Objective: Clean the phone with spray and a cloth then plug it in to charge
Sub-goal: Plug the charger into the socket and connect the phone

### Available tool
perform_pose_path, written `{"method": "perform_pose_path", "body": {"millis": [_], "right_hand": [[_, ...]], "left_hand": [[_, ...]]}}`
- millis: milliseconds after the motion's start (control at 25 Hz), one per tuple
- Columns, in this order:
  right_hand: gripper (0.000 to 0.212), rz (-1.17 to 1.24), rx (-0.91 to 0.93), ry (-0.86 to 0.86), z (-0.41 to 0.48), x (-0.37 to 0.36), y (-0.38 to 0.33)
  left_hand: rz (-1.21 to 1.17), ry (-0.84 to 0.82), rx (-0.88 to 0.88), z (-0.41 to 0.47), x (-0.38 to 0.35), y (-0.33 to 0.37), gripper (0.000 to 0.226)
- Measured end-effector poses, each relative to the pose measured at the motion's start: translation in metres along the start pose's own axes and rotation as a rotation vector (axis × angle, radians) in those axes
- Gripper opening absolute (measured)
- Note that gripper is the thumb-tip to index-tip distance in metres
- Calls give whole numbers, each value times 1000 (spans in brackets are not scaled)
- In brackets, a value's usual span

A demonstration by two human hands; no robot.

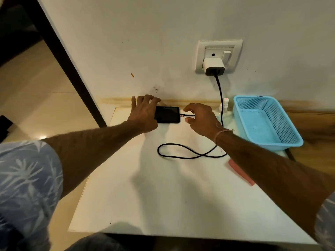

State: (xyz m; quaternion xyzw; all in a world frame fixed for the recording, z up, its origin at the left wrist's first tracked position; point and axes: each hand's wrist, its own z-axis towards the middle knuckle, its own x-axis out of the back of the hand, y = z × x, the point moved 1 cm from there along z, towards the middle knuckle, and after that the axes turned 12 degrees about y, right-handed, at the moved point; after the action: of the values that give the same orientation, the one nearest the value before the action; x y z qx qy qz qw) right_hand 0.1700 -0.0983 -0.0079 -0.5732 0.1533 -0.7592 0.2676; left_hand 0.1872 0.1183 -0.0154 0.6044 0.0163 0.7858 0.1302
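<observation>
A black phone (167, 114) lies flat on the white table (163, 187) close to the wall. A black cable (181, 156) runs from the white charger (213, 65) in the wall socket, loops on the table, and its connector (183, 115) sits in the phone's right end. My left hand (145, 113) covers the phone's left end with fingers spread and straight. My right hand (201, 118) hovers at the connector, thumb below and forefinger above it, with small gaps showing. A clear spray bottle (224, 105) stands behind my right hand. A pink cloth (241, 172) lies under my right forearm.
A light blue plastic basket (282, 136) stands at the table's right, against the wall. The wall socket plate (201, 49) is above the phone to the right. A dark door frame (72, 69) and tiled floor lie to the left.
</observation>
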Motion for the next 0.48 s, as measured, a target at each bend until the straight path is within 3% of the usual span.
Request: {"method": "perform_pose_path", "body": {"millis": [80,120,240,320,480], "right_hand": [[24,10,33,2,-11,20,2],[22,23,34,-12,-17,29,4],[20,-23,38,-136,-34,48,10],[25,-141,57,-221,-41,55,14],[37,-274,86,-360,-44,56,18]], "left_hand": [[-126,64,-34,-21,6,13,48],[-209,6,-35,-33,8,18,36],[-397,-361,65,-66,14,30,40],[-482,-518,171,-78,17,33,34],[-738,-514,315,-90,25,22,14]]}}
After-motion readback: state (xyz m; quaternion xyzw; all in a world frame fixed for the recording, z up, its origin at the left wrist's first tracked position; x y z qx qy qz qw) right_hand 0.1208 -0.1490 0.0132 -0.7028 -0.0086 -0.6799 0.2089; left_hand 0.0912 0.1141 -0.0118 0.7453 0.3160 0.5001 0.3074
